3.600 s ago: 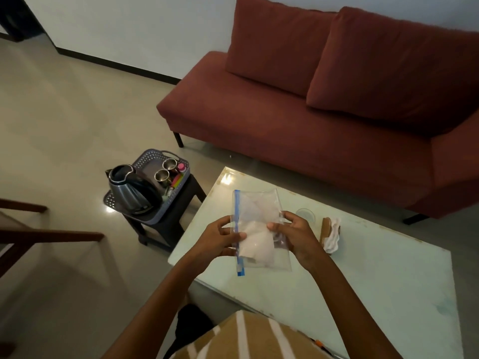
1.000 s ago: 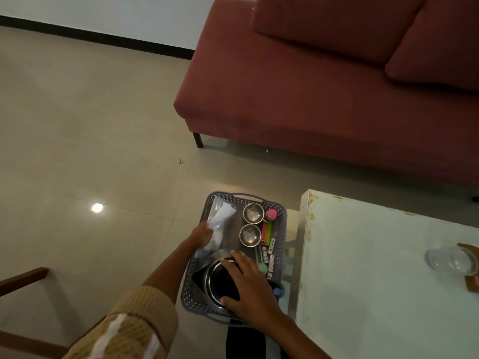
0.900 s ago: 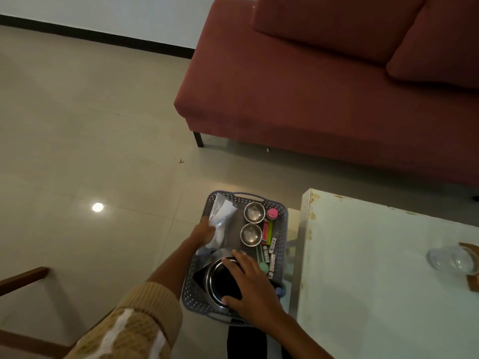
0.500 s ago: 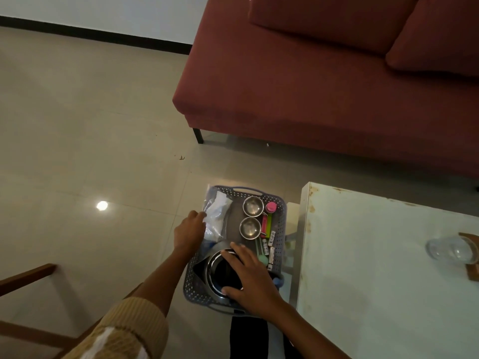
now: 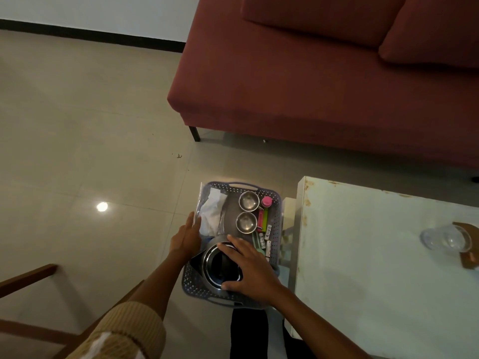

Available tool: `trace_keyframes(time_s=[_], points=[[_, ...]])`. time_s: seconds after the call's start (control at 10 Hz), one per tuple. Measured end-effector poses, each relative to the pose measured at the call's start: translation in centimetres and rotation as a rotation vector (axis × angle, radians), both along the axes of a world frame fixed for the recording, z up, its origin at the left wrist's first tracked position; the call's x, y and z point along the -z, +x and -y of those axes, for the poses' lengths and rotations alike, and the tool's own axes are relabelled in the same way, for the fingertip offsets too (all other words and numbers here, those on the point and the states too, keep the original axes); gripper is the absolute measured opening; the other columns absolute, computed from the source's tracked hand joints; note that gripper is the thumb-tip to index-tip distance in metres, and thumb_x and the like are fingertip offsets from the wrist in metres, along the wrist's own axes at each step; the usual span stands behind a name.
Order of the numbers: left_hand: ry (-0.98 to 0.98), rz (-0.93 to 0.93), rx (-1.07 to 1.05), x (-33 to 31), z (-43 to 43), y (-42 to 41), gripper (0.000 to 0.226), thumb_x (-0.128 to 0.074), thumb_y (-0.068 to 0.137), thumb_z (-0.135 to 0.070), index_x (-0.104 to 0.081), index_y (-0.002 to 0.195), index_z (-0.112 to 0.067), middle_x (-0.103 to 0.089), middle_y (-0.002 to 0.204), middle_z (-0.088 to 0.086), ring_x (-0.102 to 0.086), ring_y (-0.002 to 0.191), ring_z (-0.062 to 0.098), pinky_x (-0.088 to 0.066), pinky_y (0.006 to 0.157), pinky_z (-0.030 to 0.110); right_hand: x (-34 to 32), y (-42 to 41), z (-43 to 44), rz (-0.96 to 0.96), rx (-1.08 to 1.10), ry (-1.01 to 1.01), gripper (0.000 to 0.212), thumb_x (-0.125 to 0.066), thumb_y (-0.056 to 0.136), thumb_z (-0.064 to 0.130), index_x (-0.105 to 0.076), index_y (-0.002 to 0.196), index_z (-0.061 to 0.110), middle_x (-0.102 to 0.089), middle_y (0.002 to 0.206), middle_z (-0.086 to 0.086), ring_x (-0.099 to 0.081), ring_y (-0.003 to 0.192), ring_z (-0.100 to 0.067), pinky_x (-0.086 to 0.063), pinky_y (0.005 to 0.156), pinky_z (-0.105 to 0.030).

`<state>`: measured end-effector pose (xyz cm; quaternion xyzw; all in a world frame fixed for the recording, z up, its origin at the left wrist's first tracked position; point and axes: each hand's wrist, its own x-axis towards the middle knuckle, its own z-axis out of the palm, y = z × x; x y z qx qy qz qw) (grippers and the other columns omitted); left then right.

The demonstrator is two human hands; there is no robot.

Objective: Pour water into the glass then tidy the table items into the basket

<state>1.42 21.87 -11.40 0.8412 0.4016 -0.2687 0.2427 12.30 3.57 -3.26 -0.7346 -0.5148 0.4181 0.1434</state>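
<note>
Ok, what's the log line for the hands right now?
left hand: open, beside clear plastic bag | right hand: resting on steel kettle | bag, kettle in grey perforated plastic basket

Dark red fabric sofa (image 5: 298,99) fills the upper right, two matching back cushions (image 5: 324,19) (image 5: 427,35) along its top edge, touching each other. Short black sofa leg (image 5: 194,133) under the near-left corner. Beige glossy tiled floor (image 5: 77,125) on the left, with a round white light reflection (image 5: 102,206) and a small brown speck (image 5: 178,156) near the sofa leg. White wall (image 5: 90,9) top left, black skirting strip (image 5: 90,35) at its base. Brown wooden chair frame (image 5: 26,278) at lower left, partly cut off.
</note>
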Motion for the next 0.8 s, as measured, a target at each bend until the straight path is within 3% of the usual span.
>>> trace_keyframes(time_s=[0.1, 0.3, 0.4, 0.5, 0.6, 0.7, 0.8], points=[[-0.133, 0.036, 0.006, 0.8, -0.7, -1.2, 0.075, -0.053, 0.091, -0.03, -0.009, 0.15, -0.017, 0.004, 0.159, 0.004, -0.037, 0.134, 0.033, -0.039, 0.105, 0.044, 0.0, 0.1, -0.1, 0.001, -0.006, 0.001, 0.088, -0.066, 0.076, 0.046, -0.012, 0.145, 0.044, -0.001, 0.158, 0.014, 0.0, 0.146, -0.016, -0.013, 0.116, -0.041], [0.039, 0.151, -0.079, 0.8, -0.5, -2.6, 0.07, -0.056, 0.089, -0.026, -0.018, 0.148, -0.022, -0.01, 0.158, 0.003, -0.038, 0.129, 0.033, -0.044, 0.099, 0.047, 0.1, 0.0, 0.0, 0.002, -0.006, 0.0, 0.088, -0.066, 0.076, 0.047, -0.011, 0.145, 0.046, 0.0, 0.158, 0.015, 0.0, 0.146, -0.016, -0.012, 0.116, -0.04], [0.0, 0.061, -0.016, 0.7, -0.7, -2.9, 0.064, -0.052, 0.092, -0.027, -0.021, 0.148, -0.024, -0.008, 0.158, 0.003, -0.033, 0.132, 0.035, -0.04, 0.103, 0.047, 0.2, 0.1, 0.0, -0.004, -0.004, 0.007, 0.088, -0.066, 0.076, 0.047, -0.012, 0.145, 0.044, -0.001, 0.158, 0.014, 0.0, 0.146, -0.015, -0.013, 0.115, -0.04], [0.01, 0.155, -0.144, 0.3, -1.1, -2.6, 0.048, -0.049, 0.094, -0.02, -0.038, 0.141, -0.019, -0.019, 0.155, 0.01, -0.033, 0.133, 0.036, -0.034, 0.107, 0.046, 0.3, 0.2, 0.0, -0.006, -0.002, 0.009, 0.088, -0.066, 0.076, 0.047, -0.012, 0.145, 0.044, -0.001, 0.158, 0.014, 0.0, 0.146, -0.015, -0.014, 0.115, -0.042], [0.047, 0.329, -0.305, -1.8, -1.0, -1.7, 0.034, -0.05, 0.092, -0.009, -0.055, 0.126, -0.009, -0.045, 0.14, 0.015, -0.043, 0.126, 0.032, -0.032, 0.106, 0.038, -0.1, 0.1, -0.1, -0.027, 0.017, -0.005, 0.088, -0.068, 0.075, 0.046, -0.015, 0.145, 0.043, -0.005, 0.158, 0.013, -0.003, 0.145, -0.016, -0.015, 0.115, -0.041], [0.015, 0.489, -0.343, -5.4, 0.4, -0.1, 0.028, -0.049, 0.091, -0.003, -0.063, 0.115, -0.006, -0.062, 0.121, 0.012, -0.057, 0.112, 0.028, -0.041, 0.099, 0.034, -1.2, 0.0, 0.2, -0.046, 0.121, 0.024, 0.082, -0.064, 0.076, 0.047, -0.023, 0.146, 0.033, -0.016, 0.157, 0.006, -0.013, 0.144, -0.017, -0.016, 0.118, -0.041], [-0.024, 0.564, -0.341, -7.6, 2.9, 1.3, 0.028, -0.05, 0.088, -0.001, -0.066, 0.11, -0.01, -0.069, 0.109, 0.006, -0.065, 0.1, 0.022, -0.047, 0.089, 0.028, -2.1, 0.2, 1.4, 0.038, 0.386, 0.155, 0.056, -0.057, 0.086, 0.038, -0.043, 0.138, 0.025, -0.036, 0.149, 0.003, -0.028, 0.139, -0.017, -0.022, 0.113, -0.038]])
